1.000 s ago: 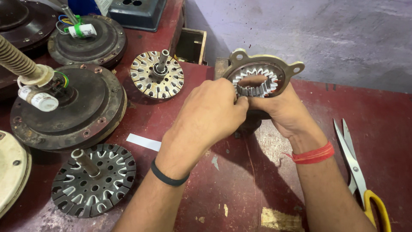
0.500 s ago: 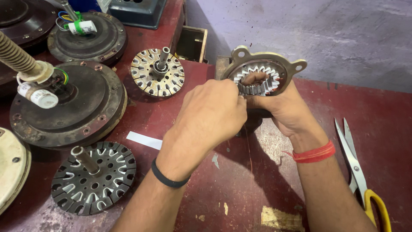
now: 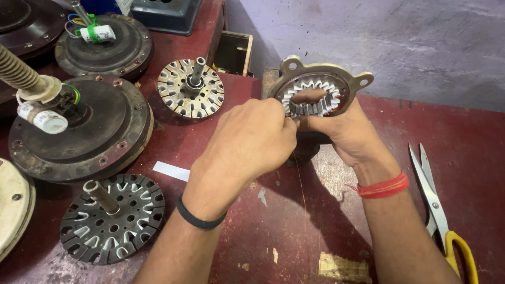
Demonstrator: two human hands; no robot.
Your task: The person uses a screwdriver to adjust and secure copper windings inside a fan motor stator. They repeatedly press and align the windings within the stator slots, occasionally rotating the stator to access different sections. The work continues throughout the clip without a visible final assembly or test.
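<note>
Red workbench point(image 3: 315, 221), right hand point(image 3: 350, 131) gripping toothed stator ring point(image 3: 318, 87), left hand point(image 3: 247, 147) fingertips pinched at its lower teeth

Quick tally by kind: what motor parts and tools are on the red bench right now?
Toothed stator ring, held in both hands: 1
Slotted cores with shaft: 2
Round motor housings: 3
Scissors: 1
Total: 7

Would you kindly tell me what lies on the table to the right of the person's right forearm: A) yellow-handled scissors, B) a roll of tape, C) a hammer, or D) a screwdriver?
A: yellow-handled scissors lie on the red table beside the right forearm, blades pointing away.
</note>
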